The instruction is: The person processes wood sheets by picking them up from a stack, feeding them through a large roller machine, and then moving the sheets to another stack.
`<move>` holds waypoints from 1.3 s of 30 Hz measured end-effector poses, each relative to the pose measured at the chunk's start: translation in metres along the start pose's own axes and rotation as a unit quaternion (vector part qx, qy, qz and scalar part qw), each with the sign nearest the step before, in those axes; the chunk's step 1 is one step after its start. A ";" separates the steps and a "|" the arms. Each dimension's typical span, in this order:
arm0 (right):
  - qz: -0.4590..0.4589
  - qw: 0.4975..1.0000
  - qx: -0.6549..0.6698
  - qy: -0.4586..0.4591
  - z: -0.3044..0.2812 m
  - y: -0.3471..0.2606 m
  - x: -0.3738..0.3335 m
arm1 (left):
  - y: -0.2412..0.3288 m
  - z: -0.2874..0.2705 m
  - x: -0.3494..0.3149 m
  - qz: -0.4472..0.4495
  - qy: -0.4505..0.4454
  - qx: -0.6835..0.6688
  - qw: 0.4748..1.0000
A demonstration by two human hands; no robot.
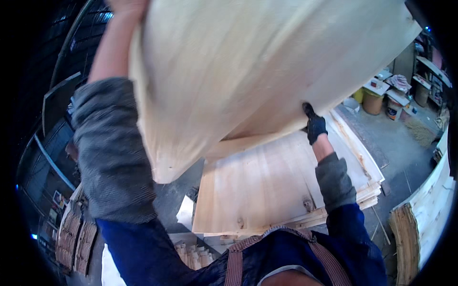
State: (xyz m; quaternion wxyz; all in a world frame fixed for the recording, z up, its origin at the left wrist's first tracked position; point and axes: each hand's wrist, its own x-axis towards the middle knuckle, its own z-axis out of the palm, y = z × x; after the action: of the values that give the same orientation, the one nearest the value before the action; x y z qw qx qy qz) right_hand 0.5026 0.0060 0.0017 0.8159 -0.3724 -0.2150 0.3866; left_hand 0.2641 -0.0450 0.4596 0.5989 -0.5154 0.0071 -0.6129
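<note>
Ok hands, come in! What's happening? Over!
Right hand gripping wood sheet at lower edge. Left hand at its left edge, partly cut off. Sheet raised, hiding part of wood stack.

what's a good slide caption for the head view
Black-gloved right hand grips a curved wood sheet above stacked sheets.

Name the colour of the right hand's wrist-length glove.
Black; the wrist-length glove shows best in the head view.

A raised sheet point(267, 62) blocks ahead; room lies between stack point(257, 186) and right-hand pile point(431, 224).
</note>
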 end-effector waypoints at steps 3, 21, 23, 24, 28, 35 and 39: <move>-0.005 1.000 0.008 0.008 -0.035 -0.016 -0.042 | 0.055 0.049 -0.044 -0.038 -0.087 -0.080 0.992; 0.032 0.991 -0.068 0.114 -0.149 -0.026 -0.145 | 0.191 -0.189 -0.250 0.004 -0.587 -0.539 0.603; 0.051 0.991 -0.072 0.099 -0.120 -0.036 -0.135 | 0.191 -0.246 -0.299 -0.111 -0.745 -0.520 0.403; 0.054 0.993 -0.057 0.090 -0.115 -0.037 -0.127 | 0.186 -0.263 -0.313 -0.193 -0.801 -0.486 0.291; -0.089 0.987 -0.105 0.083 -0.117 -0.049 -0.127 | 0.182 -0.277 -0.316 -0.269 -0.791 -0.512 0.202; -0.191 0.967 -0.159 0.053 -0.085 -0.103 -0.108 | 0.188 -0.293 -0.269 -0.266 -0.787 -0.451 0.327; -0.167 0.983 0.071 0.001 -0.069 -0.118 -0.088 | 0.184 -0.273 -0.240 -0.264 -0.764 -0.463 0.364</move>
State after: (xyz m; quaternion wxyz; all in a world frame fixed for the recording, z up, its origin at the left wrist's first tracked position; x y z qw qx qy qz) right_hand 0.5492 -0.1441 0.0442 0.8935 -0.2728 -0.2449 0.2592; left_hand 0.1639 -0.0852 0.0668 -0.1768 -0.9348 -0.3075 0.0161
